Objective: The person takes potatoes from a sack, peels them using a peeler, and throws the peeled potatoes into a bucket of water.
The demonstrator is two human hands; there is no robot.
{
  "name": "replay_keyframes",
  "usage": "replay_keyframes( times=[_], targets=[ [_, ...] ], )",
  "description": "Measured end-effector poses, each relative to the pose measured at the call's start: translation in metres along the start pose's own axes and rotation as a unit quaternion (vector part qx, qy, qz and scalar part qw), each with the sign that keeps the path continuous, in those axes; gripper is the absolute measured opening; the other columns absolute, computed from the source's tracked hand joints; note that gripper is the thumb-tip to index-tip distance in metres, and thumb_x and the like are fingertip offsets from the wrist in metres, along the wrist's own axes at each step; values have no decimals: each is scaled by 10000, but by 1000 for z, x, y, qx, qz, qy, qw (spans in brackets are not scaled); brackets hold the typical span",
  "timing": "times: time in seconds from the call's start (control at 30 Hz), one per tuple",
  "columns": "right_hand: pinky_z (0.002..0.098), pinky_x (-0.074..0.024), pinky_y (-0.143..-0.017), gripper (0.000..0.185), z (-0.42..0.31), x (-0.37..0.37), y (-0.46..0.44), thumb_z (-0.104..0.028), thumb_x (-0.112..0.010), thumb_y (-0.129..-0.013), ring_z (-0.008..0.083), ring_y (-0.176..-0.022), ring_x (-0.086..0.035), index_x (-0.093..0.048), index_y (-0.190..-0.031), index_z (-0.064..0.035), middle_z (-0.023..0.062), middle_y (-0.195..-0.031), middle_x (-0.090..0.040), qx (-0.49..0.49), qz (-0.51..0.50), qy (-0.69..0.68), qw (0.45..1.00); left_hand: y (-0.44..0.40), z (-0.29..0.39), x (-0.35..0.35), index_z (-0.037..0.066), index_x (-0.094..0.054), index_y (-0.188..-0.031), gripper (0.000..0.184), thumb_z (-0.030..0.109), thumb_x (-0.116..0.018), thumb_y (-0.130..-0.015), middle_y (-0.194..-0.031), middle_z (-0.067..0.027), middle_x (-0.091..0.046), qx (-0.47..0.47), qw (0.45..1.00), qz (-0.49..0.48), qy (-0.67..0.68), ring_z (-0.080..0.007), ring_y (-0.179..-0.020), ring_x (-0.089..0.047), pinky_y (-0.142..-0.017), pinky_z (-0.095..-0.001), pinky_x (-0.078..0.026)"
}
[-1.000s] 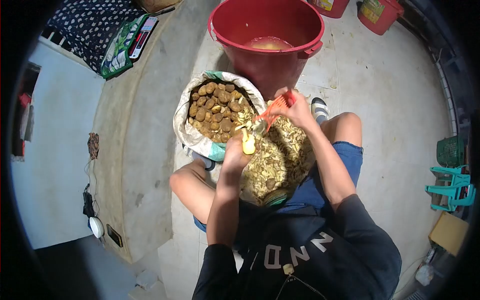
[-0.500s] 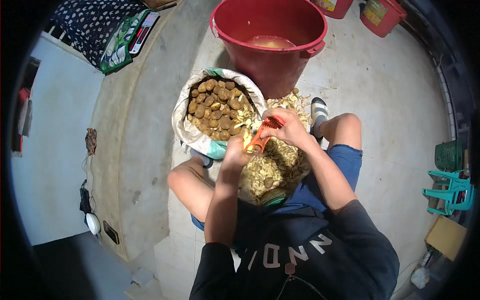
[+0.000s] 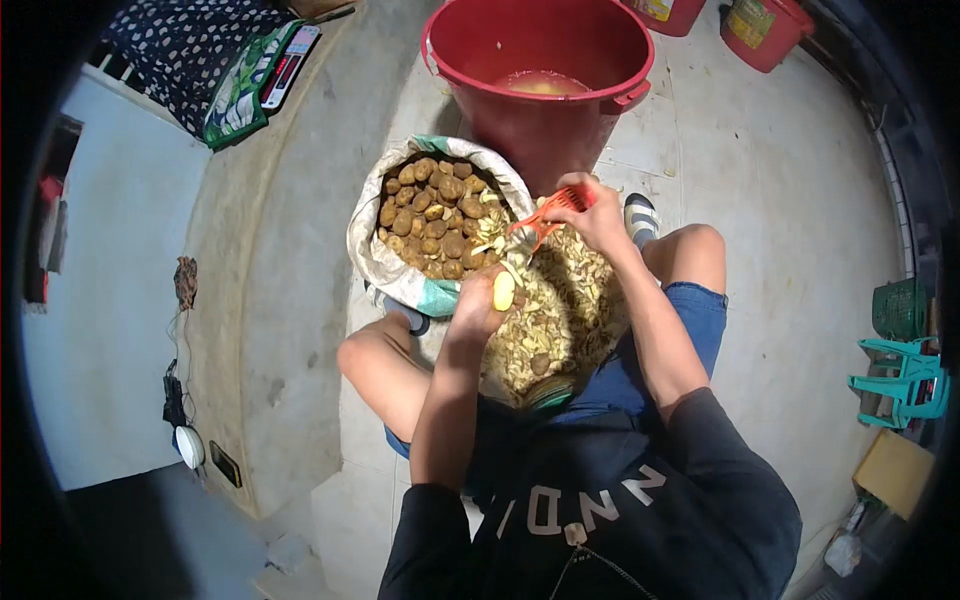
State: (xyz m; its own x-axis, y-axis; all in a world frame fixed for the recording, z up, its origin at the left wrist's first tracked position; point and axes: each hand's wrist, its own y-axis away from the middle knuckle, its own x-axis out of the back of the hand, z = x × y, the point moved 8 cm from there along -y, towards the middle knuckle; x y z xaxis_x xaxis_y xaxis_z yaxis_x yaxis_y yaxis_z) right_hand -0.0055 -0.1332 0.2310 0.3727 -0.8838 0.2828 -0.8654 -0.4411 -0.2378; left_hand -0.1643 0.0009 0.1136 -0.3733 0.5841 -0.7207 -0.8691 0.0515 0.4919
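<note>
My left hand (image 3: 480, 303) is closed around a potato (image 3: 504, 291) whose peeled yellow side faces up. Above and to the right of it, my right hand (image 3: 598, 218) grips an orange peeler (image 3: 556, 207), its head apart from the potato. Under both hands lies a large heap of peelings (image 3: 560, 315), with one brown potato (image 3: 540, 364) on it near my lap. A white sack (image 3: 375, 250) of unpeeled potatoes (image 3: 430, 215) stands open left of the heap, with some peelings on its right side.
Beyond the sack and heap stands a big red tub (image 3: 550, 140) with some liquid inside. Red buckets (image 3: 765, 35) are at the back right. Turquoise stools (image 3: 900, 385) and a green basket (image 3: 900, 308) sit at far right. A phone (image 3: 226, 464) lies on the left ledge.
The peeler was down at the potato half a second ago; my right hand has since lifted it up and away. My left hand still holds the potato, its peeled side now more visible.
</note>
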Motion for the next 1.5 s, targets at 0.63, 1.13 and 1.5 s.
replay_keyframes(
  times=[0.63,1.13,1.5],
  targets=[
    [322,-520,-723,474,-29,-37,33,-221,-884,-645,167,-788,-644,-636,-996,-20,85,-857,-675,117,-95,98,984,4,21,-6,17,-548,-1049,252,173,-361,-985,-846,-104,-598,-146,960,-28,-237,-176,-680,-580,-584,-286,-490],
    [262,-481,-721,429,18,-21,14,-174,-862,-710,79,-780,-570,-602,-1015,-21,-1,-844,-622,-83,-71,-32,993,6,39,-30,-65,-535,-1159,284,149,-459,-989,-1143,-167,-598,-177,978,-52,93,-279,-1068,-597,-999,-440,-469],
    [245,-485,-712,407,23,-18,16,-167,-876,-694,83,-764,-583,-594,-955,-32,-5,-834,-634,-107,-43,-170,979,23,57,-48,-25,-462,-1253,309,79,-515,-967,-1210,-164,-568,-192,973,-75,106,-301,-1143,-569,-1074,-469,-414]
  ],
)
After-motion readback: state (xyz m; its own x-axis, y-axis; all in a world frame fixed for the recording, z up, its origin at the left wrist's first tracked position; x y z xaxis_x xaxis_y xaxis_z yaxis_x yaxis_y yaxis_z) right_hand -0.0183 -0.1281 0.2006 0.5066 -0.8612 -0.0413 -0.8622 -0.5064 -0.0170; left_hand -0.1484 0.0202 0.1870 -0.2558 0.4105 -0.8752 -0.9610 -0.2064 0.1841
